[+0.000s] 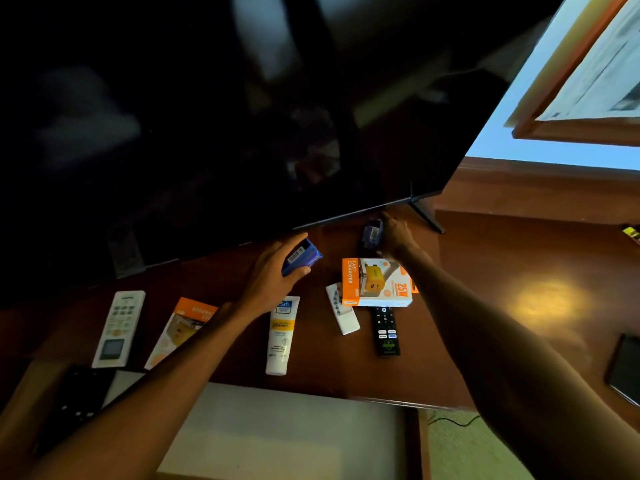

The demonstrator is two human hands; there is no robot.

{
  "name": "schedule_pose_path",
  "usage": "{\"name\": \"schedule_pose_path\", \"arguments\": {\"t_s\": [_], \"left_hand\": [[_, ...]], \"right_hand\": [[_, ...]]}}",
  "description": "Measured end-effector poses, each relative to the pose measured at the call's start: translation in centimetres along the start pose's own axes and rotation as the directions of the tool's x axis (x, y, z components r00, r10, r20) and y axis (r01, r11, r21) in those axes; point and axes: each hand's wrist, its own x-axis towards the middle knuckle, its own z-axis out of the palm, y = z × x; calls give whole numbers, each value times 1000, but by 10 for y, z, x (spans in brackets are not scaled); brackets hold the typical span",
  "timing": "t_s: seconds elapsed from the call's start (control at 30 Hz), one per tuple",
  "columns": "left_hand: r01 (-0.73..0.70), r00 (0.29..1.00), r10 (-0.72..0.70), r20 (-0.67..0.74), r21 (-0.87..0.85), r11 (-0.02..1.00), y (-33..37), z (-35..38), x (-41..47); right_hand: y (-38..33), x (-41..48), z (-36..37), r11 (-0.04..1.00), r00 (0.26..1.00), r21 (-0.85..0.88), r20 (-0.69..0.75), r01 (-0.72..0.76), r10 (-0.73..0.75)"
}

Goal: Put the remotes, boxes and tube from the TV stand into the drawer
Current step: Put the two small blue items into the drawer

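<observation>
Under the TV's bottom edge, the left hand (273,271) grips a small blue box (302,259) just above the TV stand (485,299), while the right hand (394,237) closes round another blue box (372,233). Nearer me, remotes, an orange charger box (375,284) and a white tube (282,336) lie on the stand, with the open drawer (277,434) below.

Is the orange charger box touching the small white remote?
Touching. The head view shows the orange charger box lying over the upper end of the small white remote, with no gap between them; the remote's lower end sticks out beneath the box.
</observation>
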Motion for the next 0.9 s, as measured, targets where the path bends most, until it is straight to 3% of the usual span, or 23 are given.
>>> {"name": "schedule_pose_path", "arguments": {"t_s": [0.27, 0.47, 0.9], "left_hand": [[-44, 998, 44, -55, -9, 999, 16, -7, -2], [-133, 982, 132, -136, -1, 991, 13, -39, -40], [-81, 962, 95, -257, 65, 995, -122, -199, -197]], "right_hand": [[-22, -50, -35, 979, 993, 185, -94, 88, -71], [-79, -108, -9, 942, 970, 262, -170, 212, -171], [-278, -221, 131, 906, 928, 203, -112, 372, -355]]}}
